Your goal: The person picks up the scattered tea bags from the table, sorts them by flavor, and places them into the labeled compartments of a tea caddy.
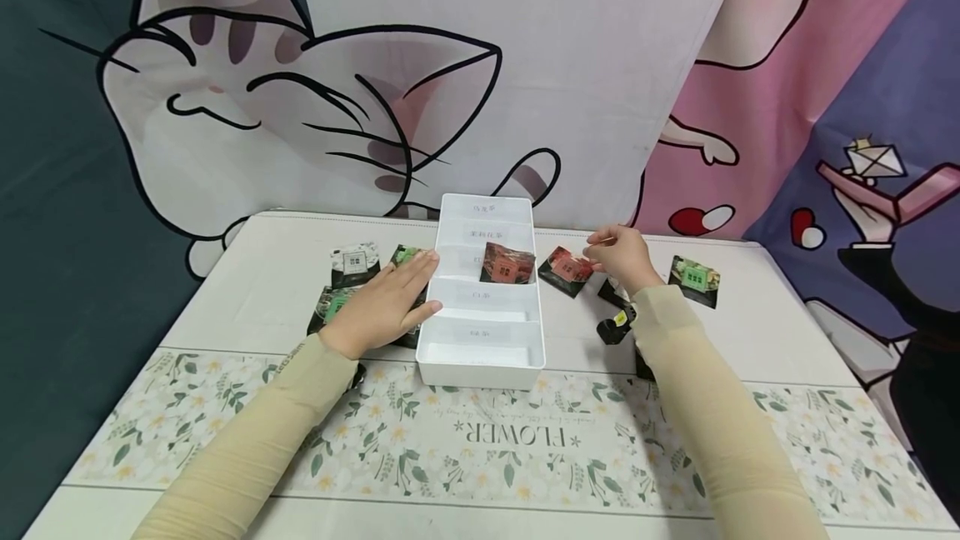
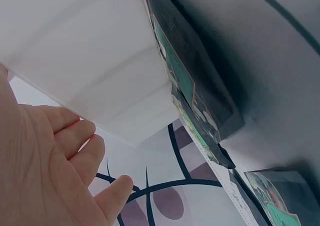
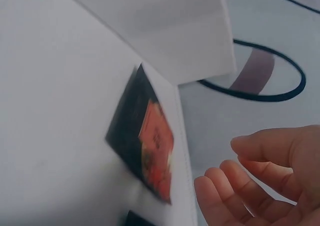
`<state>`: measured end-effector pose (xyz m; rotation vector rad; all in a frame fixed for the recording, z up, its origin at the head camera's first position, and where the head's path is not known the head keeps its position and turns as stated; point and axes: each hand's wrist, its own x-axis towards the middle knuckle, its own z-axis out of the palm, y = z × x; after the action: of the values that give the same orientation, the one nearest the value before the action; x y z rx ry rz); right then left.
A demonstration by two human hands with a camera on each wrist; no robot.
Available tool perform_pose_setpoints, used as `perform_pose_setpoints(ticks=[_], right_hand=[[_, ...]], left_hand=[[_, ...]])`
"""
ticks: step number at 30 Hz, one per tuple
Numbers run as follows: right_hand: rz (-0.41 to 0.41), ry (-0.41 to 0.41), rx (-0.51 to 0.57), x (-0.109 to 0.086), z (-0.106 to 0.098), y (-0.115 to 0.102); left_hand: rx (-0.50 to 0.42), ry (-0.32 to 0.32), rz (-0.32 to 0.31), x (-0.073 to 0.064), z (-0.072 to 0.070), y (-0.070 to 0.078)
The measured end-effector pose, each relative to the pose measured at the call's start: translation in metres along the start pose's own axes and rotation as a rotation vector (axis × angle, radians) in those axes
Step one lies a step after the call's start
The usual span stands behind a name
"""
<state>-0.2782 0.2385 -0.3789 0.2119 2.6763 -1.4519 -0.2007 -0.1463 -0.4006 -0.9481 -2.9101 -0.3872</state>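
Left hand (image 1: 387, 304) lay flat at the left rim of the white box (image 1: 480, 379), fingers straight, thumb apart, gripping nothing. Right hand (image 1: 621, 257) was just beside the loose red packet (image 1: 567, 270); fingers loosely bent with a gap to the thumb, nothing held. Right wrist view showed that packet apart from the fingers, on the worktop (image 1: 258, 273) right of the box.

Box had five labelled compartments, front to back. Another packet, the boxed red packet (image 1: 508, 263), sat tilted in the middle one, toward its right wall. Left of the box: grey packet (image 1: 356, 265) toward the back, green packet (image 1: 327, 305) nearer the front, plus more packets partly hidden by the left hand. One far-right packet (image 1: 695, 280), green label, lay beyond the right hand. Black gadget (image 1: 617, 327) with a yellow label showed by the right sleeve (image 1: 720, 407). Floral strip (image 1: 510, 457) ran across the front; cat backdrop (image 1: 225, 157) behind.
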Motion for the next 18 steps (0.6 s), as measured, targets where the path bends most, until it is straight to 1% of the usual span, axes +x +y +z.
perform_pose_setpoints(ticks=[4,9,12,18], right_hand=[[0.009,0.008,-0.034,0.005,0.0,0.009],[-0.002,0.015,-0.135,0.014,0.0,0.018],[-0.02,0.008,-0.187,0.017,0.001,0.019],[-0.045,0.0,-0.292,0.018,0.004,0.014]], left_hand=[[0.003,-0.003,-0.004,0.0,0.001,-0.001],[0.005,-0.005,-0.003,0.0,0.002,-0.002],[0.0,-0.002,-0.003,0.0,0.002,-0.001],[0.0,0.012,0.002,0.0,0.002,0.0]])
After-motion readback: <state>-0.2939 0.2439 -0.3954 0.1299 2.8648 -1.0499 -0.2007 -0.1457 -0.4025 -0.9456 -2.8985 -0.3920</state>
